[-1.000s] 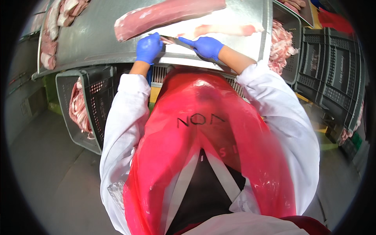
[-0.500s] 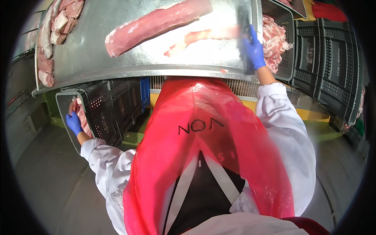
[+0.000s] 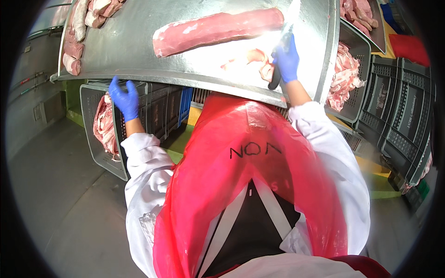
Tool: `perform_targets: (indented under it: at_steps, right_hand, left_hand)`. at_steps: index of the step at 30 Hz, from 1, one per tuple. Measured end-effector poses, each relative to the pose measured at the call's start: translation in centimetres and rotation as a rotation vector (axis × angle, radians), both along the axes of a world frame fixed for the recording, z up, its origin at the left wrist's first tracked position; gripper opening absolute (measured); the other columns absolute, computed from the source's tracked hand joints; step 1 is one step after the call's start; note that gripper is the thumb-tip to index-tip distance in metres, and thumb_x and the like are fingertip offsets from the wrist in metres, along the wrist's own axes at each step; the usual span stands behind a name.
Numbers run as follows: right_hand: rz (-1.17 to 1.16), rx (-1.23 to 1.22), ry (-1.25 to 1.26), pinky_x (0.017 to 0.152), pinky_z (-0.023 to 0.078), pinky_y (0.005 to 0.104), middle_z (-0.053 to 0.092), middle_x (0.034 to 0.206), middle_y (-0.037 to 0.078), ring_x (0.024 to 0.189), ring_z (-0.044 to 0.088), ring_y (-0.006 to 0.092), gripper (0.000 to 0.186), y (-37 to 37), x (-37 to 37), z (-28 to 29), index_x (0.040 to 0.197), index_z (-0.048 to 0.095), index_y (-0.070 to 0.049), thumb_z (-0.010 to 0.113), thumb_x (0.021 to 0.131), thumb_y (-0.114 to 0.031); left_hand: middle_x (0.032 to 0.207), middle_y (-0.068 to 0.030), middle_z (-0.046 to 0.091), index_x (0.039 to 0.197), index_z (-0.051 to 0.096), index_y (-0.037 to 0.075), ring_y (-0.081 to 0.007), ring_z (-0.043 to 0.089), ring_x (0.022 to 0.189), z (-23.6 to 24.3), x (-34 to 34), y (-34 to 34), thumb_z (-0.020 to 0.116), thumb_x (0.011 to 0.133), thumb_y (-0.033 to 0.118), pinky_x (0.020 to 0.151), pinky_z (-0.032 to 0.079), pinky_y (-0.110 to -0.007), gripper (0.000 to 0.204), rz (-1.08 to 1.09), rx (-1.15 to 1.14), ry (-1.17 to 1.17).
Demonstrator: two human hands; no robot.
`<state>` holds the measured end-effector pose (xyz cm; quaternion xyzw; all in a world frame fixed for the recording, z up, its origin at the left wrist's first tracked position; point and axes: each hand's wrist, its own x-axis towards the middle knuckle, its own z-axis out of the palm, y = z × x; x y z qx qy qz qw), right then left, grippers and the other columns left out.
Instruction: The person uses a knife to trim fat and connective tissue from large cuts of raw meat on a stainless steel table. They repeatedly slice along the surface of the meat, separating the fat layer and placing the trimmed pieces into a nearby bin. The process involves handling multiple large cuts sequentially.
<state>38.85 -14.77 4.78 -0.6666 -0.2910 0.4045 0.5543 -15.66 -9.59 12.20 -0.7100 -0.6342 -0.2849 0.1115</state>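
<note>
My right hand [image 3: 287, 61], in a blue glove, is closed round the black handle of a knife [image 3: 275, 79]. Its bright blade points toward the far side, past the right end of a long pink pork loin [image 3: 218, 30]. Just left of that hand, a thin curled strip of meat trimming [image 3: 257, 57] lies on the metal table [image 3: 125, 58]. My left hand [image 3: 125, 99], also gloved in blue, is held over the inner edge of a grey crate [image 3: 88, 109] with meat trimmings [image 3: 105, 126] in it. Its fingers are apart and nothing is in them.
Meat pieces [image 3: 72, 48] line the table's left edge. On the right stand a crate of pale trimmings [image 3: 343, 81], a tray of meat chunks [image 3: 361, 17] and dark perforated crates [image 3: 394, 102]. The table's raised rim [image 3: 185, 79] runs in front of me.
My left hand has risen from inside the left crate, and the piece at its fingers is gone. The knife in my right hand has come left to the trimming strip. The view has shifted.
</note>
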Motion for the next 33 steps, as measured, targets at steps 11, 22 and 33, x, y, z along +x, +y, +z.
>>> perform_targets:
  at_steps: [11, 22, 33]
  right_hand:
    - [-0.21, 0.36, 0.093, 0.053, 0.053, 0.0254, 0.061, 0.093, 0.008, 0.069, 0.064, 0.0171, 0.05, -4.9, 12.5, 10.4, 0.144, 0.042, -0.007, 0.056, 0.098, 0.002]
    - [-0.609, 0.183, -0.006, 0.052, 0.051, 0.0269, 0.062, 0.096, 0.01, 0.063, 0.06, 0.0144, 0.064, -24.9, 13.7, 9.1, 0.157, 0.029, -0.007, 0.056, 0.099, -0.002]
    - [-0.863, 0.254, 0.017, 0.051, 0.051, 0.026, 0.062, 0.096, 0.011, 0.065, 0.062, 0.0149, 0.058, -29.4, 14.8, 10.0, 0.152, 0.034, -0.003, 0.058, 0.099, -0.002]
  left_hand:
    - [0.105, -0.0198, 0.064, 0.102, 0.066, 0.006, -0.0389, 0.059, 0.101, -5.1, 40.0, -2.9, 0.073, 0.078, 0.032, 0.091, 0.047, -0.049, 0.035, -1.018, -0.667, -0.009]
    - [0.106, -0.0256, 0.062, 0.101, 0.057, -0.002, -0.0432, 0.068, 0.09, -7.7, 46.2, -2.2, 0.066, 0.081, 0.019, 0.077, 0.056, -0.051, 0.03, -1.134, -0.608, 0.186]
    - [0.092, -0.0219, 0.071, 0.108, 0.065, 0.003, -0.0376, 0.071, 0.089, -2.3, 49.2, 0.0, 0.064, 0.085, 0.026, 0.078, 0.055, -0.043, 0.032, -1.243, -1.184, -0.189]
